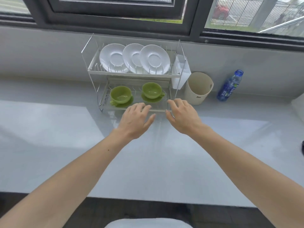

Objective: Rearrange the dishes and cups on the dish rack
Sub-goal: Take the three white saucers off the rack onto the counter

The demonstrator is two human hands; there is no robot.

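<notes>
A two-tier wire dish rack (94,72) stands on the white counter under the window. Three white saucers (154,59) lean upright in its top tier. On the lower tier sit two green cups, each on a green saucer: one at the left (120,95), one at the right (151,90). My left hand (137,120) hovers at the rack's front edge with fingers spread, holding nothing. Just to its right, my right hand (182,115) is also spread and empty, fingertips near the lower tier's front right corner.
A beige cylindrical container (198,88) stands right of the rack, beside a white holder (180,71) hung on the rack's side. A blue water bottle (229,86) stands farther right. The counter's front edge (148,201) runs below my forearms.
</notes>
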